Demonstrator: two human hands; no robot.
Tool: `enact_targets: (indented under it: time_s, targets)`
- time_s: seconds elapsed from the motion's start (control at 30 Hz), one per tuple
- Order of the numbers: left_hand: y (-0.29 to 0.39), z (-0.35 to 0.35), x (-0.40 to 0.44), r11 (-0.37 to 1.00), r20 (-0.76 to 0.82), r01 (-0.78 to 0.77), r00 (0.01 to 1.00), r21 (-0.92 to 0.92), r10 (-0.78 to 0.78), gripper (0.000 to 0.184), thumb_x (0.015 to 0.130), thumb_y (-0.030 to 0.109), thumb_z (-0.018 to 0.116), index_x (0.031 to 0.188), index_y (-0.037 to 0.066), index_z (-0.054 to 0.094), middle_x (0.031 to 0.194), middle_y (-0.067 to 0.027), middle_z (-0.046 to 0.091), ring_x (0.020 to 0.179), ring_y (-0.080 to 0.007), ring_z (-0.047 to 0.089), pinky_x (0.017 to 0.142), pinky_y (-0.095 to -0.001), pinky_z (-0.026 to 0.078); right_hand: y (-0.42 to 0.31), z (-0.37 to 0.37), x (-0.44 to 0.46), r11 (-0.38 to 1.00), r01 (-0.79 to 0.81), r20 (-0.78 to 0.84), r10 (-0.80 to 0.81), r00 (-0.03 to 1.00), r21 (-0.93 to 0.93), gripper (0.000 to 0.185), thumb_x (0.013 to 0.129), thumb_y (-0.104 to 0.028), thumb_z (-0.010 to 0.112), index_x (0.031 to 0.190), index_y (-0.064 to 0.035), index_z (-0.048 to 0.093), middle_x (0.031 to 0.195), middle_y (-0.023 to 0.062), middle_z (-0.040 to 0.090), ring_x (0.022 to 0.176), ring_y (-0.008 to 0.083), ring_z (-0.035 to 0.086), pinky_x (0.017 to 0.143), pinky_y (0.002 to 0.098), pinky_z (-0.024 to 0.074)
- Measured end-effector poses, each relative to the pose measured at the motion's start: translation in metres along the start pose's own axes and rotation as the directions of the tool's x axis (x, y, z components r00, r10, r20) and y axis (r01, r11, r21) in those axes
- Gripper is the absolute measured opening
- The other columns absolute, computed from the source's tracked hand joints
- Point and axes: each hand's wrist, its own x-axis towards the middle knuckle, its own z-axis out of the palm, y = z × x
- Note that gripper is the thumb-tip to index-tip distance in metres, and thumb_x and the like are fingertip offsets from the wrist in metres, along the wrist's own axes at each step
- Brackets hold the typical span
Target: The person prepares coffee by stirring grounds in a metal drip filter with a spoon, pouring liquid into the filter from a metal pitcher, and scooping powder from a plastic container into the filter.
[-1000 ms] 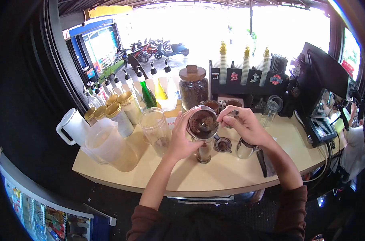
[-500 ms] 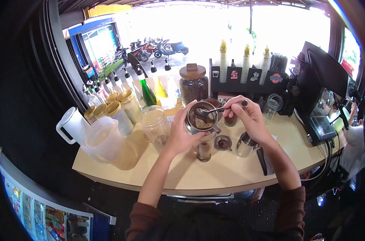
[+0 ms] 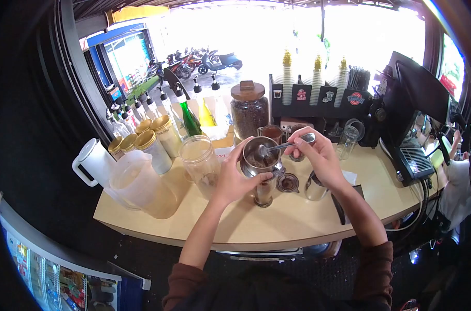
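My left hand [image 3: 236,179] is wrapped around the side of a small metal coffee filter cup [image 3: 252,165] with a little side handle. Brown, wet-looking contents show inside it. Below the cup stands a tall clear glass [image 3: 264,197], partly hidden by my thumb; whether the cup rests on it I cannot tell. Between the fingers of my right hand [image 3: 318,155] is a metal spoon [image 3: 283,147], its bowl down inside the cup. To the right of the glass lie a small round metal piece [image 3: 288,183] and a metal pitcher [image 3: 316,191].
Left on the counter [image 3: 235,230] stand a clear plastic jug [image 3: 142,189], a clear jar [image 3: 198,160], a white kettle [image 3: 94,163] and gold-lidded canisters [image 3: 147,145]. Behind are pump bottles, a jar of dark beans [image 3: 249,114] and a cup rack [image 3: 318,106]. A black machine [image 3: 411,160] sits right.
The spoon's bowl has shifted within the cup, and my right hand has moved slightly. Pale foam seen in the cup before no longer shows. My left hand keeps its grip.
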Motion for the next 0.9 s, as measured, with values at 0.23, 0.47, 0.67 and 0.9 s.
enact_targets:
  time_s: [0.23, 0.47, 0.67, 0.9]
  targets:
    - [-0.006, 0.004, -0.003, 1.000, 0.000, 0.003, 1.000, 0.010, -0.003, 0.088, 0.060, 0.028, 0.089, 0.132, 0.001, 0.045, 0.116, -0.0152, 0.063, 0.110, -0.0244, 0.060, 0.097, -0.0368, 0.046, 0.007, 0.001, 0.002, 0.999, 0.010, 0.025, -0.011, 1.000, 0.039, 0.016, 0.096, -0.017, 0.054, 0.099, -0.0019, 0.058, 0.085, 0.0064, 0.066, 0.078, 0.0071, 0.058, 0.073, 0.0232, 0.0456]
    - [-0.002, 0.004, -0.004, 0.997, 0.049, 0.080, 0.996, -0.020, -0.079, 0.101, 0.061, 0.028, 0.088, 0.141, 0.003, 0.031, 0.124, -0.0175, 0.056, 0.120, -0.0271, 0.053, 0.101, -0.0385, 0.042, 0.010, 0.002, 0.003, 1.000, -0.014, 0.040, 0.014, 0.999, 0.002, 0.018, 0.096, -0.018, 0.055, 0.100, -0.0013, 0.058, 0.082, 0.0067, 0.066, 0.078, 0.0071, 0.058, 0.072, 0.0231, 0.0456]
    - [-0.002, -0.004, -0.002, 0.987, -0.161, -0.149, 0.975, 0.056, 0.156, 0.096, 0.063, 0.029, 0.086, 0.141, 0.005, 0.035, 0.119, -0.0104, 0.054, 0.115, -0.0237, 0.052, 0.106, -0.0412, 0.035, 0.007, 0.006, 0.007, 0.998, -0.004, 0.019, 0.005, 1.000, -0.070, 0.017, 0.094, -0.019, 0.057, 0.098, -0.0023, 0.060, 0.080, 0.0045, 0.065, 0.076, 0.0063, 0.057, 0.071, 0.0231, 0.0453]
    - [0.050, -0.013, 0.018, 0.877, 0.113, -0.273, 0.962, 0.395, 0.248, 0.048, 0.075, 0.032, 0.076, 0.116, 0.010, 0.061, 0.083, -0.0016, 0.059, 0.085, -0.0184, 0.059, 0.095, -0.0403, 0.036, -0.014, 0.024, 0.010, 0.954, 0.101, 0.066, -0.085, 0.994, -0.283, 0.015, 0.088, -0.012, 0.064, 0.098, -0.0002, 0.061, 0.079, 0.0012, 0.061, 0.074, 0.0054, 0.055, 0.066, 0.0220, 0.0452]
